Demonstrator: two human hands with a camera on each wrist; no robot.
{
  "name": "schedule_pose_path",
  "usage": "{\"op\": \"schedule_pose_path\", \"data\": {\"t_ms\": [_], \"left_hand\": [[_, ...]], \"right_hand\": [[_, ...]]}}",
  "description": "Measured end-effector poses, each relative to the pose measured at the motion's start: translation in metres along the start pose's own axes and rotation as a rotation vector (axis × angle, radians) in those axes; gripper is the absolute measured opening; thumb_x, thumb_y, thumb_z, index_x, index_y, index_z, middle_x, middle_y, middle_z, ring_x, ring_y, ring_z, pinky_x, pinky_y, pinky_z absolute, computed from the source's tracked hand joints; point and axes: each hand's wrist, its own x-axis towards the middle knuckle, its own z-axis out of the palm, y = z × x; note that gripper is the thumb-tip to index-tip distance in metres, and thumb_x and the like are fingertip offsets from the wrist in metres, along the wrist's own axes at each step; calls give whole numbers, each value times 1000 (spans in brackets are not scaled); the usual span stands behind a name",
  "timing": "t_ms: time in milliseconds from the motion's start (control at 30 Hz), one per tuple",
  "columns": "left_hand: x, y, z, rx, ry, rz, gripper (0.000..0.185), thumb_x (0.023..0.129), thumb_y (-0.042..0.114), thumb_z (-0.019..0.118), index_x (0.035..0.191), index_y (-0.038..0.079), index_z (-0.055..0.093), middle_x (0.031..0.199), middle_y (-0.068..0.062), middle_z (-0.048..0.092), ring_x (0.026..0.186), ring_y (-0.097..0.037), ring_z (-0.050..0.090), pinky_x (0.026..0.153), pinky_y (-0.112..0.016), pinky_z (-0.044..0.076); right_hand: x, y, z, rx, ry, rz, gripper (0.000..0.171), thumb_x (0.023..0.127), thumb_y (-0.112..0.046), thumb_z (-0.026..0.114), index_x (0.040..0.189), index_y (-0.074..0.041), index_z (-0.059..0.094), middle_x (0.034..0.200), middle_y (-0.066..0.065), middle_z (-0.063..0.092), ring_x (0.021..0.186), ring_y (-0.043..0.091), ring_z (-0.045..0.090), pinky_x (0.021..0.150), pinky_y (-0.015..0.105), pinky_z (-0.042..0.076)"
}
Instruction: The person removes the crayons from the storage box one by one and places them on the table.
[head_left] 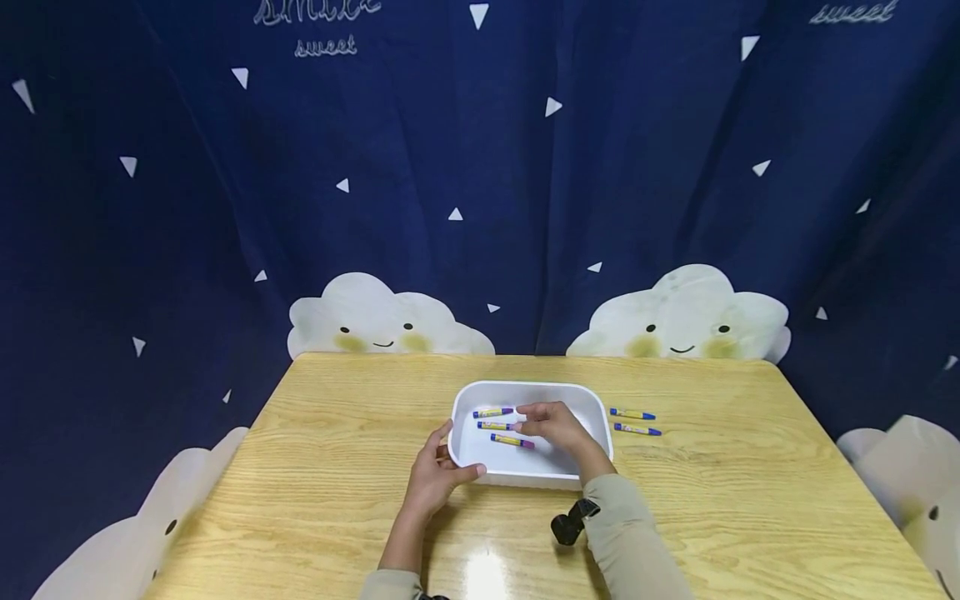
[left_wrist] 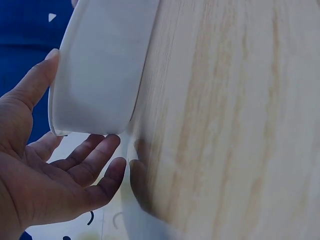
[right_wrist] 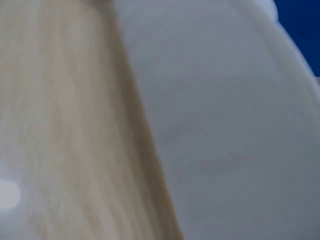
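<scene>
Nearest to me, the left hand (head_left: 435,477) lay against the near left corner of the white tub (head_left: 525,477), thumb up along the rim and fingers stretched under the wall. The left wrist view showed it plainly: fingers (left_wrist: 92,160) straight and relaxed, spread wide, cupping the tub (left_wrist: 100,70) rather than clutching it, with the table (left_wrist: 230,120) beside.

Just beyond, the right hand (head_left: 553,425) reached over the near rim into the tub. Its fingertips came together at the end of a marker (head_left: 498,426), though I could not tell for sure whether they pinched it or merely touched it. The right wrist view was a blur of white tub wall (right_wrist: 235,125) and wood (right_wrist: 65,130), no help there.

Three markers lay in the tub, roughly parallel: that middle one, one nearer with a pink end (head_left: 513,441), and one farther (head_left: 492,412).

To the right of the tub, apart from it, two more markers (head_left: 632,414) (head_left: 637,430) lay on the table (head_left: 315,467), side by side.

Behind the table hung a dark blue curtain (head_left: 187,233) printed with clouds.
</scene>
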Motion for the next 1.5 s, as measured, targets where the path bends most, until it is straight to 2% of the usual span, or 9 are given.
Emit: {"op": "schedule_pose_path", "data": {"t_ms": [100, 333, 500, 733, 933, 1033, 1200, 1400, 1500], "left_hand": [[0, 1, -1, 5, 3, -2, 94, 66, 2, 83, 143, 1, 30, 107, -29, 50, 89, -31, 59, 70, -30, 53], [0, 3, -1, 3, 6, -22, 94, 66, 2, 83, 144, 4, 31, 108, -28, 49, 90, -31, 59, 71, -31, 53], [0, 2, 0, -34, -12, -16, 95, 66, -1, 82, 144, 1, 28, 109, -30, 48, 94, -38, 58, 72, -30, 53], [-10, 22, 0, -91, -39, -15, 91, 67, -8, 78, 142, -6, 26, 107, -35, 44, 97, -47, 54, 71, -30, 53], [-15, 32, 1, -71, -32, -13, 90, 67, -8, 77, 142, -7, 27, 107, -35, 45, 97, -47, 54, 72, -29, 53], [-16, 32, 1, -72, -30, -15, 90, 67, -8, 78, 142, -6, 27, 108, -35, 45, 96, -46, 55, 72, -29, 53], [-15, 31, 0, -72, -32, -17, 90, 68, -7, 78, 142, -6, 27, 107, -35, 45, 95, -44, 56, 71, -29, 53], [-15, 31, 2, -61, -29, -17, 90, 68, -6, 78, 142, -6, 27, 106, -33, 46, 91, -38, 58, 70, -28, 52], [-16, 31, 2, -59, -20, -13, 90, 67, -6, 79, 141, -6, 28, 105, -33, 47, 91, -40, 57, 69, -28, 52]], "right_hand": [[0, 0, 4, -61, -14, -16, 35, 76, -10, 75, 108, 3, 67, 83, 8, 67, 77, 16, 54, 72, 31, 46], [3, 4, 7, -200, -21, -38, 28, 70, -11, 80, 95, -2, 73, 91, 7, 70, 83, 15, 56, 77, 30, 46], [4, 10, 7, -226, -16, -29, 27, 62, -5, 83, 88, -2, 75, 85, 7, 70, 79, 15, 58, 77, 29, 47], [1, 10, 10, -309, 24, -52, 21, 57, 0, 84, 76, -4, 74, 67, 1, 66, 64, 10, 51, 64, 26, 44], [0, 7, 10, -296, 28, -90, 10, 65, -1, 80, 72, -3, 73, 67, -1, 64, 62, 11, 48, 58, 25, 42], [1, 7, 10, -282, 21, -150, 7, 67, 0, 76, 74, -2, 73, 70, 1, 64, 63, 11, 48, 57, 26, 42], [0, 6, 9, -272, 21, -257, 7, 68, 1, 73, 75, 0, 74, 72, 4, 66, 67, 11, 51, 61, 26, 43], [-6, 0, 4, -239, 18, -267, 8, 70, 1, 73, 78, -1, 74, 75, 2, 62, 71, 12, 51, 65, 28, 44], [-12, -2, 0, -220, 34, -322, 8, 72, 0, 73, 80, -3, 74, 77, 0, 60, 75, 14, 53, 69, 32, 46]]}}
